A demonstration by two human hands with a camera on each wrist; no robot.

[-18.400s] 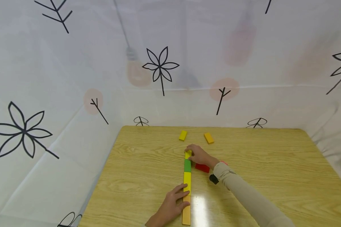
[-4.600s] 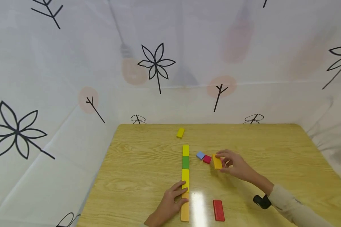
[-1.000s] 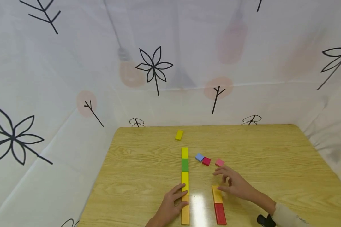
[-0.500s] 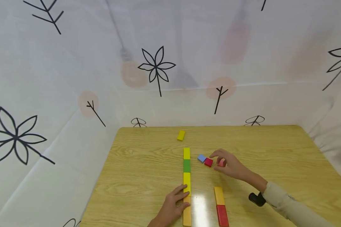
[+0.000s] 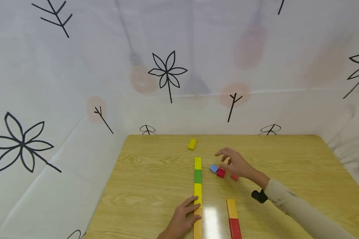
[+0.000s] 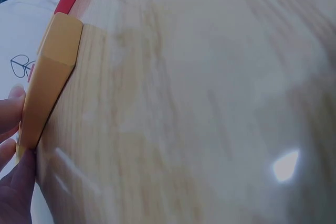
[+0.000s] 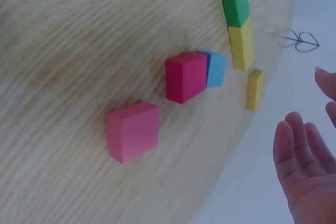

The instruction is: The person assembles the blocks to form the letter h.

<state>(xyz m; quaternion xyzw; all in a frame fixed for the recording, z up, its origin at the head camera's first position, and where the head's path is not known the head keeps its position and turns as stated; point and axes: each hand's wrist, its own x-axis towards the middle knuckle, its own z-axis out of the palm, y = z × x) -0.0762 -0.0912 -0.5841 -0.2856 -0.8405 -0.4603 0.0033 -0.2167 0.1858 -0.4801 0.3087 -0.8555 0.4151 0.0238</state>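
A straight row of flat blocks runs away from me: a long orange block (image 5: 197, 229), a long yellow block (image 5: 198, 190), a green block (image 5: 198, 176) and a short yellow block (image 5: 198, 163). My left hand (image 5: 180, 219) rests on the row, its outstretched fingertips touching the long yellow and orange blocks. My right hand (image 5: 238, 165) hovers with loosely bent fingers and holds nothing. Below it lie a blue block (image 5: 213, 168), a crimson block (image 5: 221, 173) touching it, and a pink block (image 7: 134, 132) apart. Farther back is a loose yellow block (image 5: 192, 144).
Right of the row, a second line has an orange block (image 5: 231, 209) end to end with a red block (image 5: 235, 229). The wooden table (image 5: 143, 186) ends at a patterned white cloth (image 5: 197, 113) behind. A black device (image 5: 259, 196) sits at my right wrist.
Earlier, the orange block came from the back and now lies against the red block. Over the last second my right hand left it and moved back over the small blocks. The left hand stays put.
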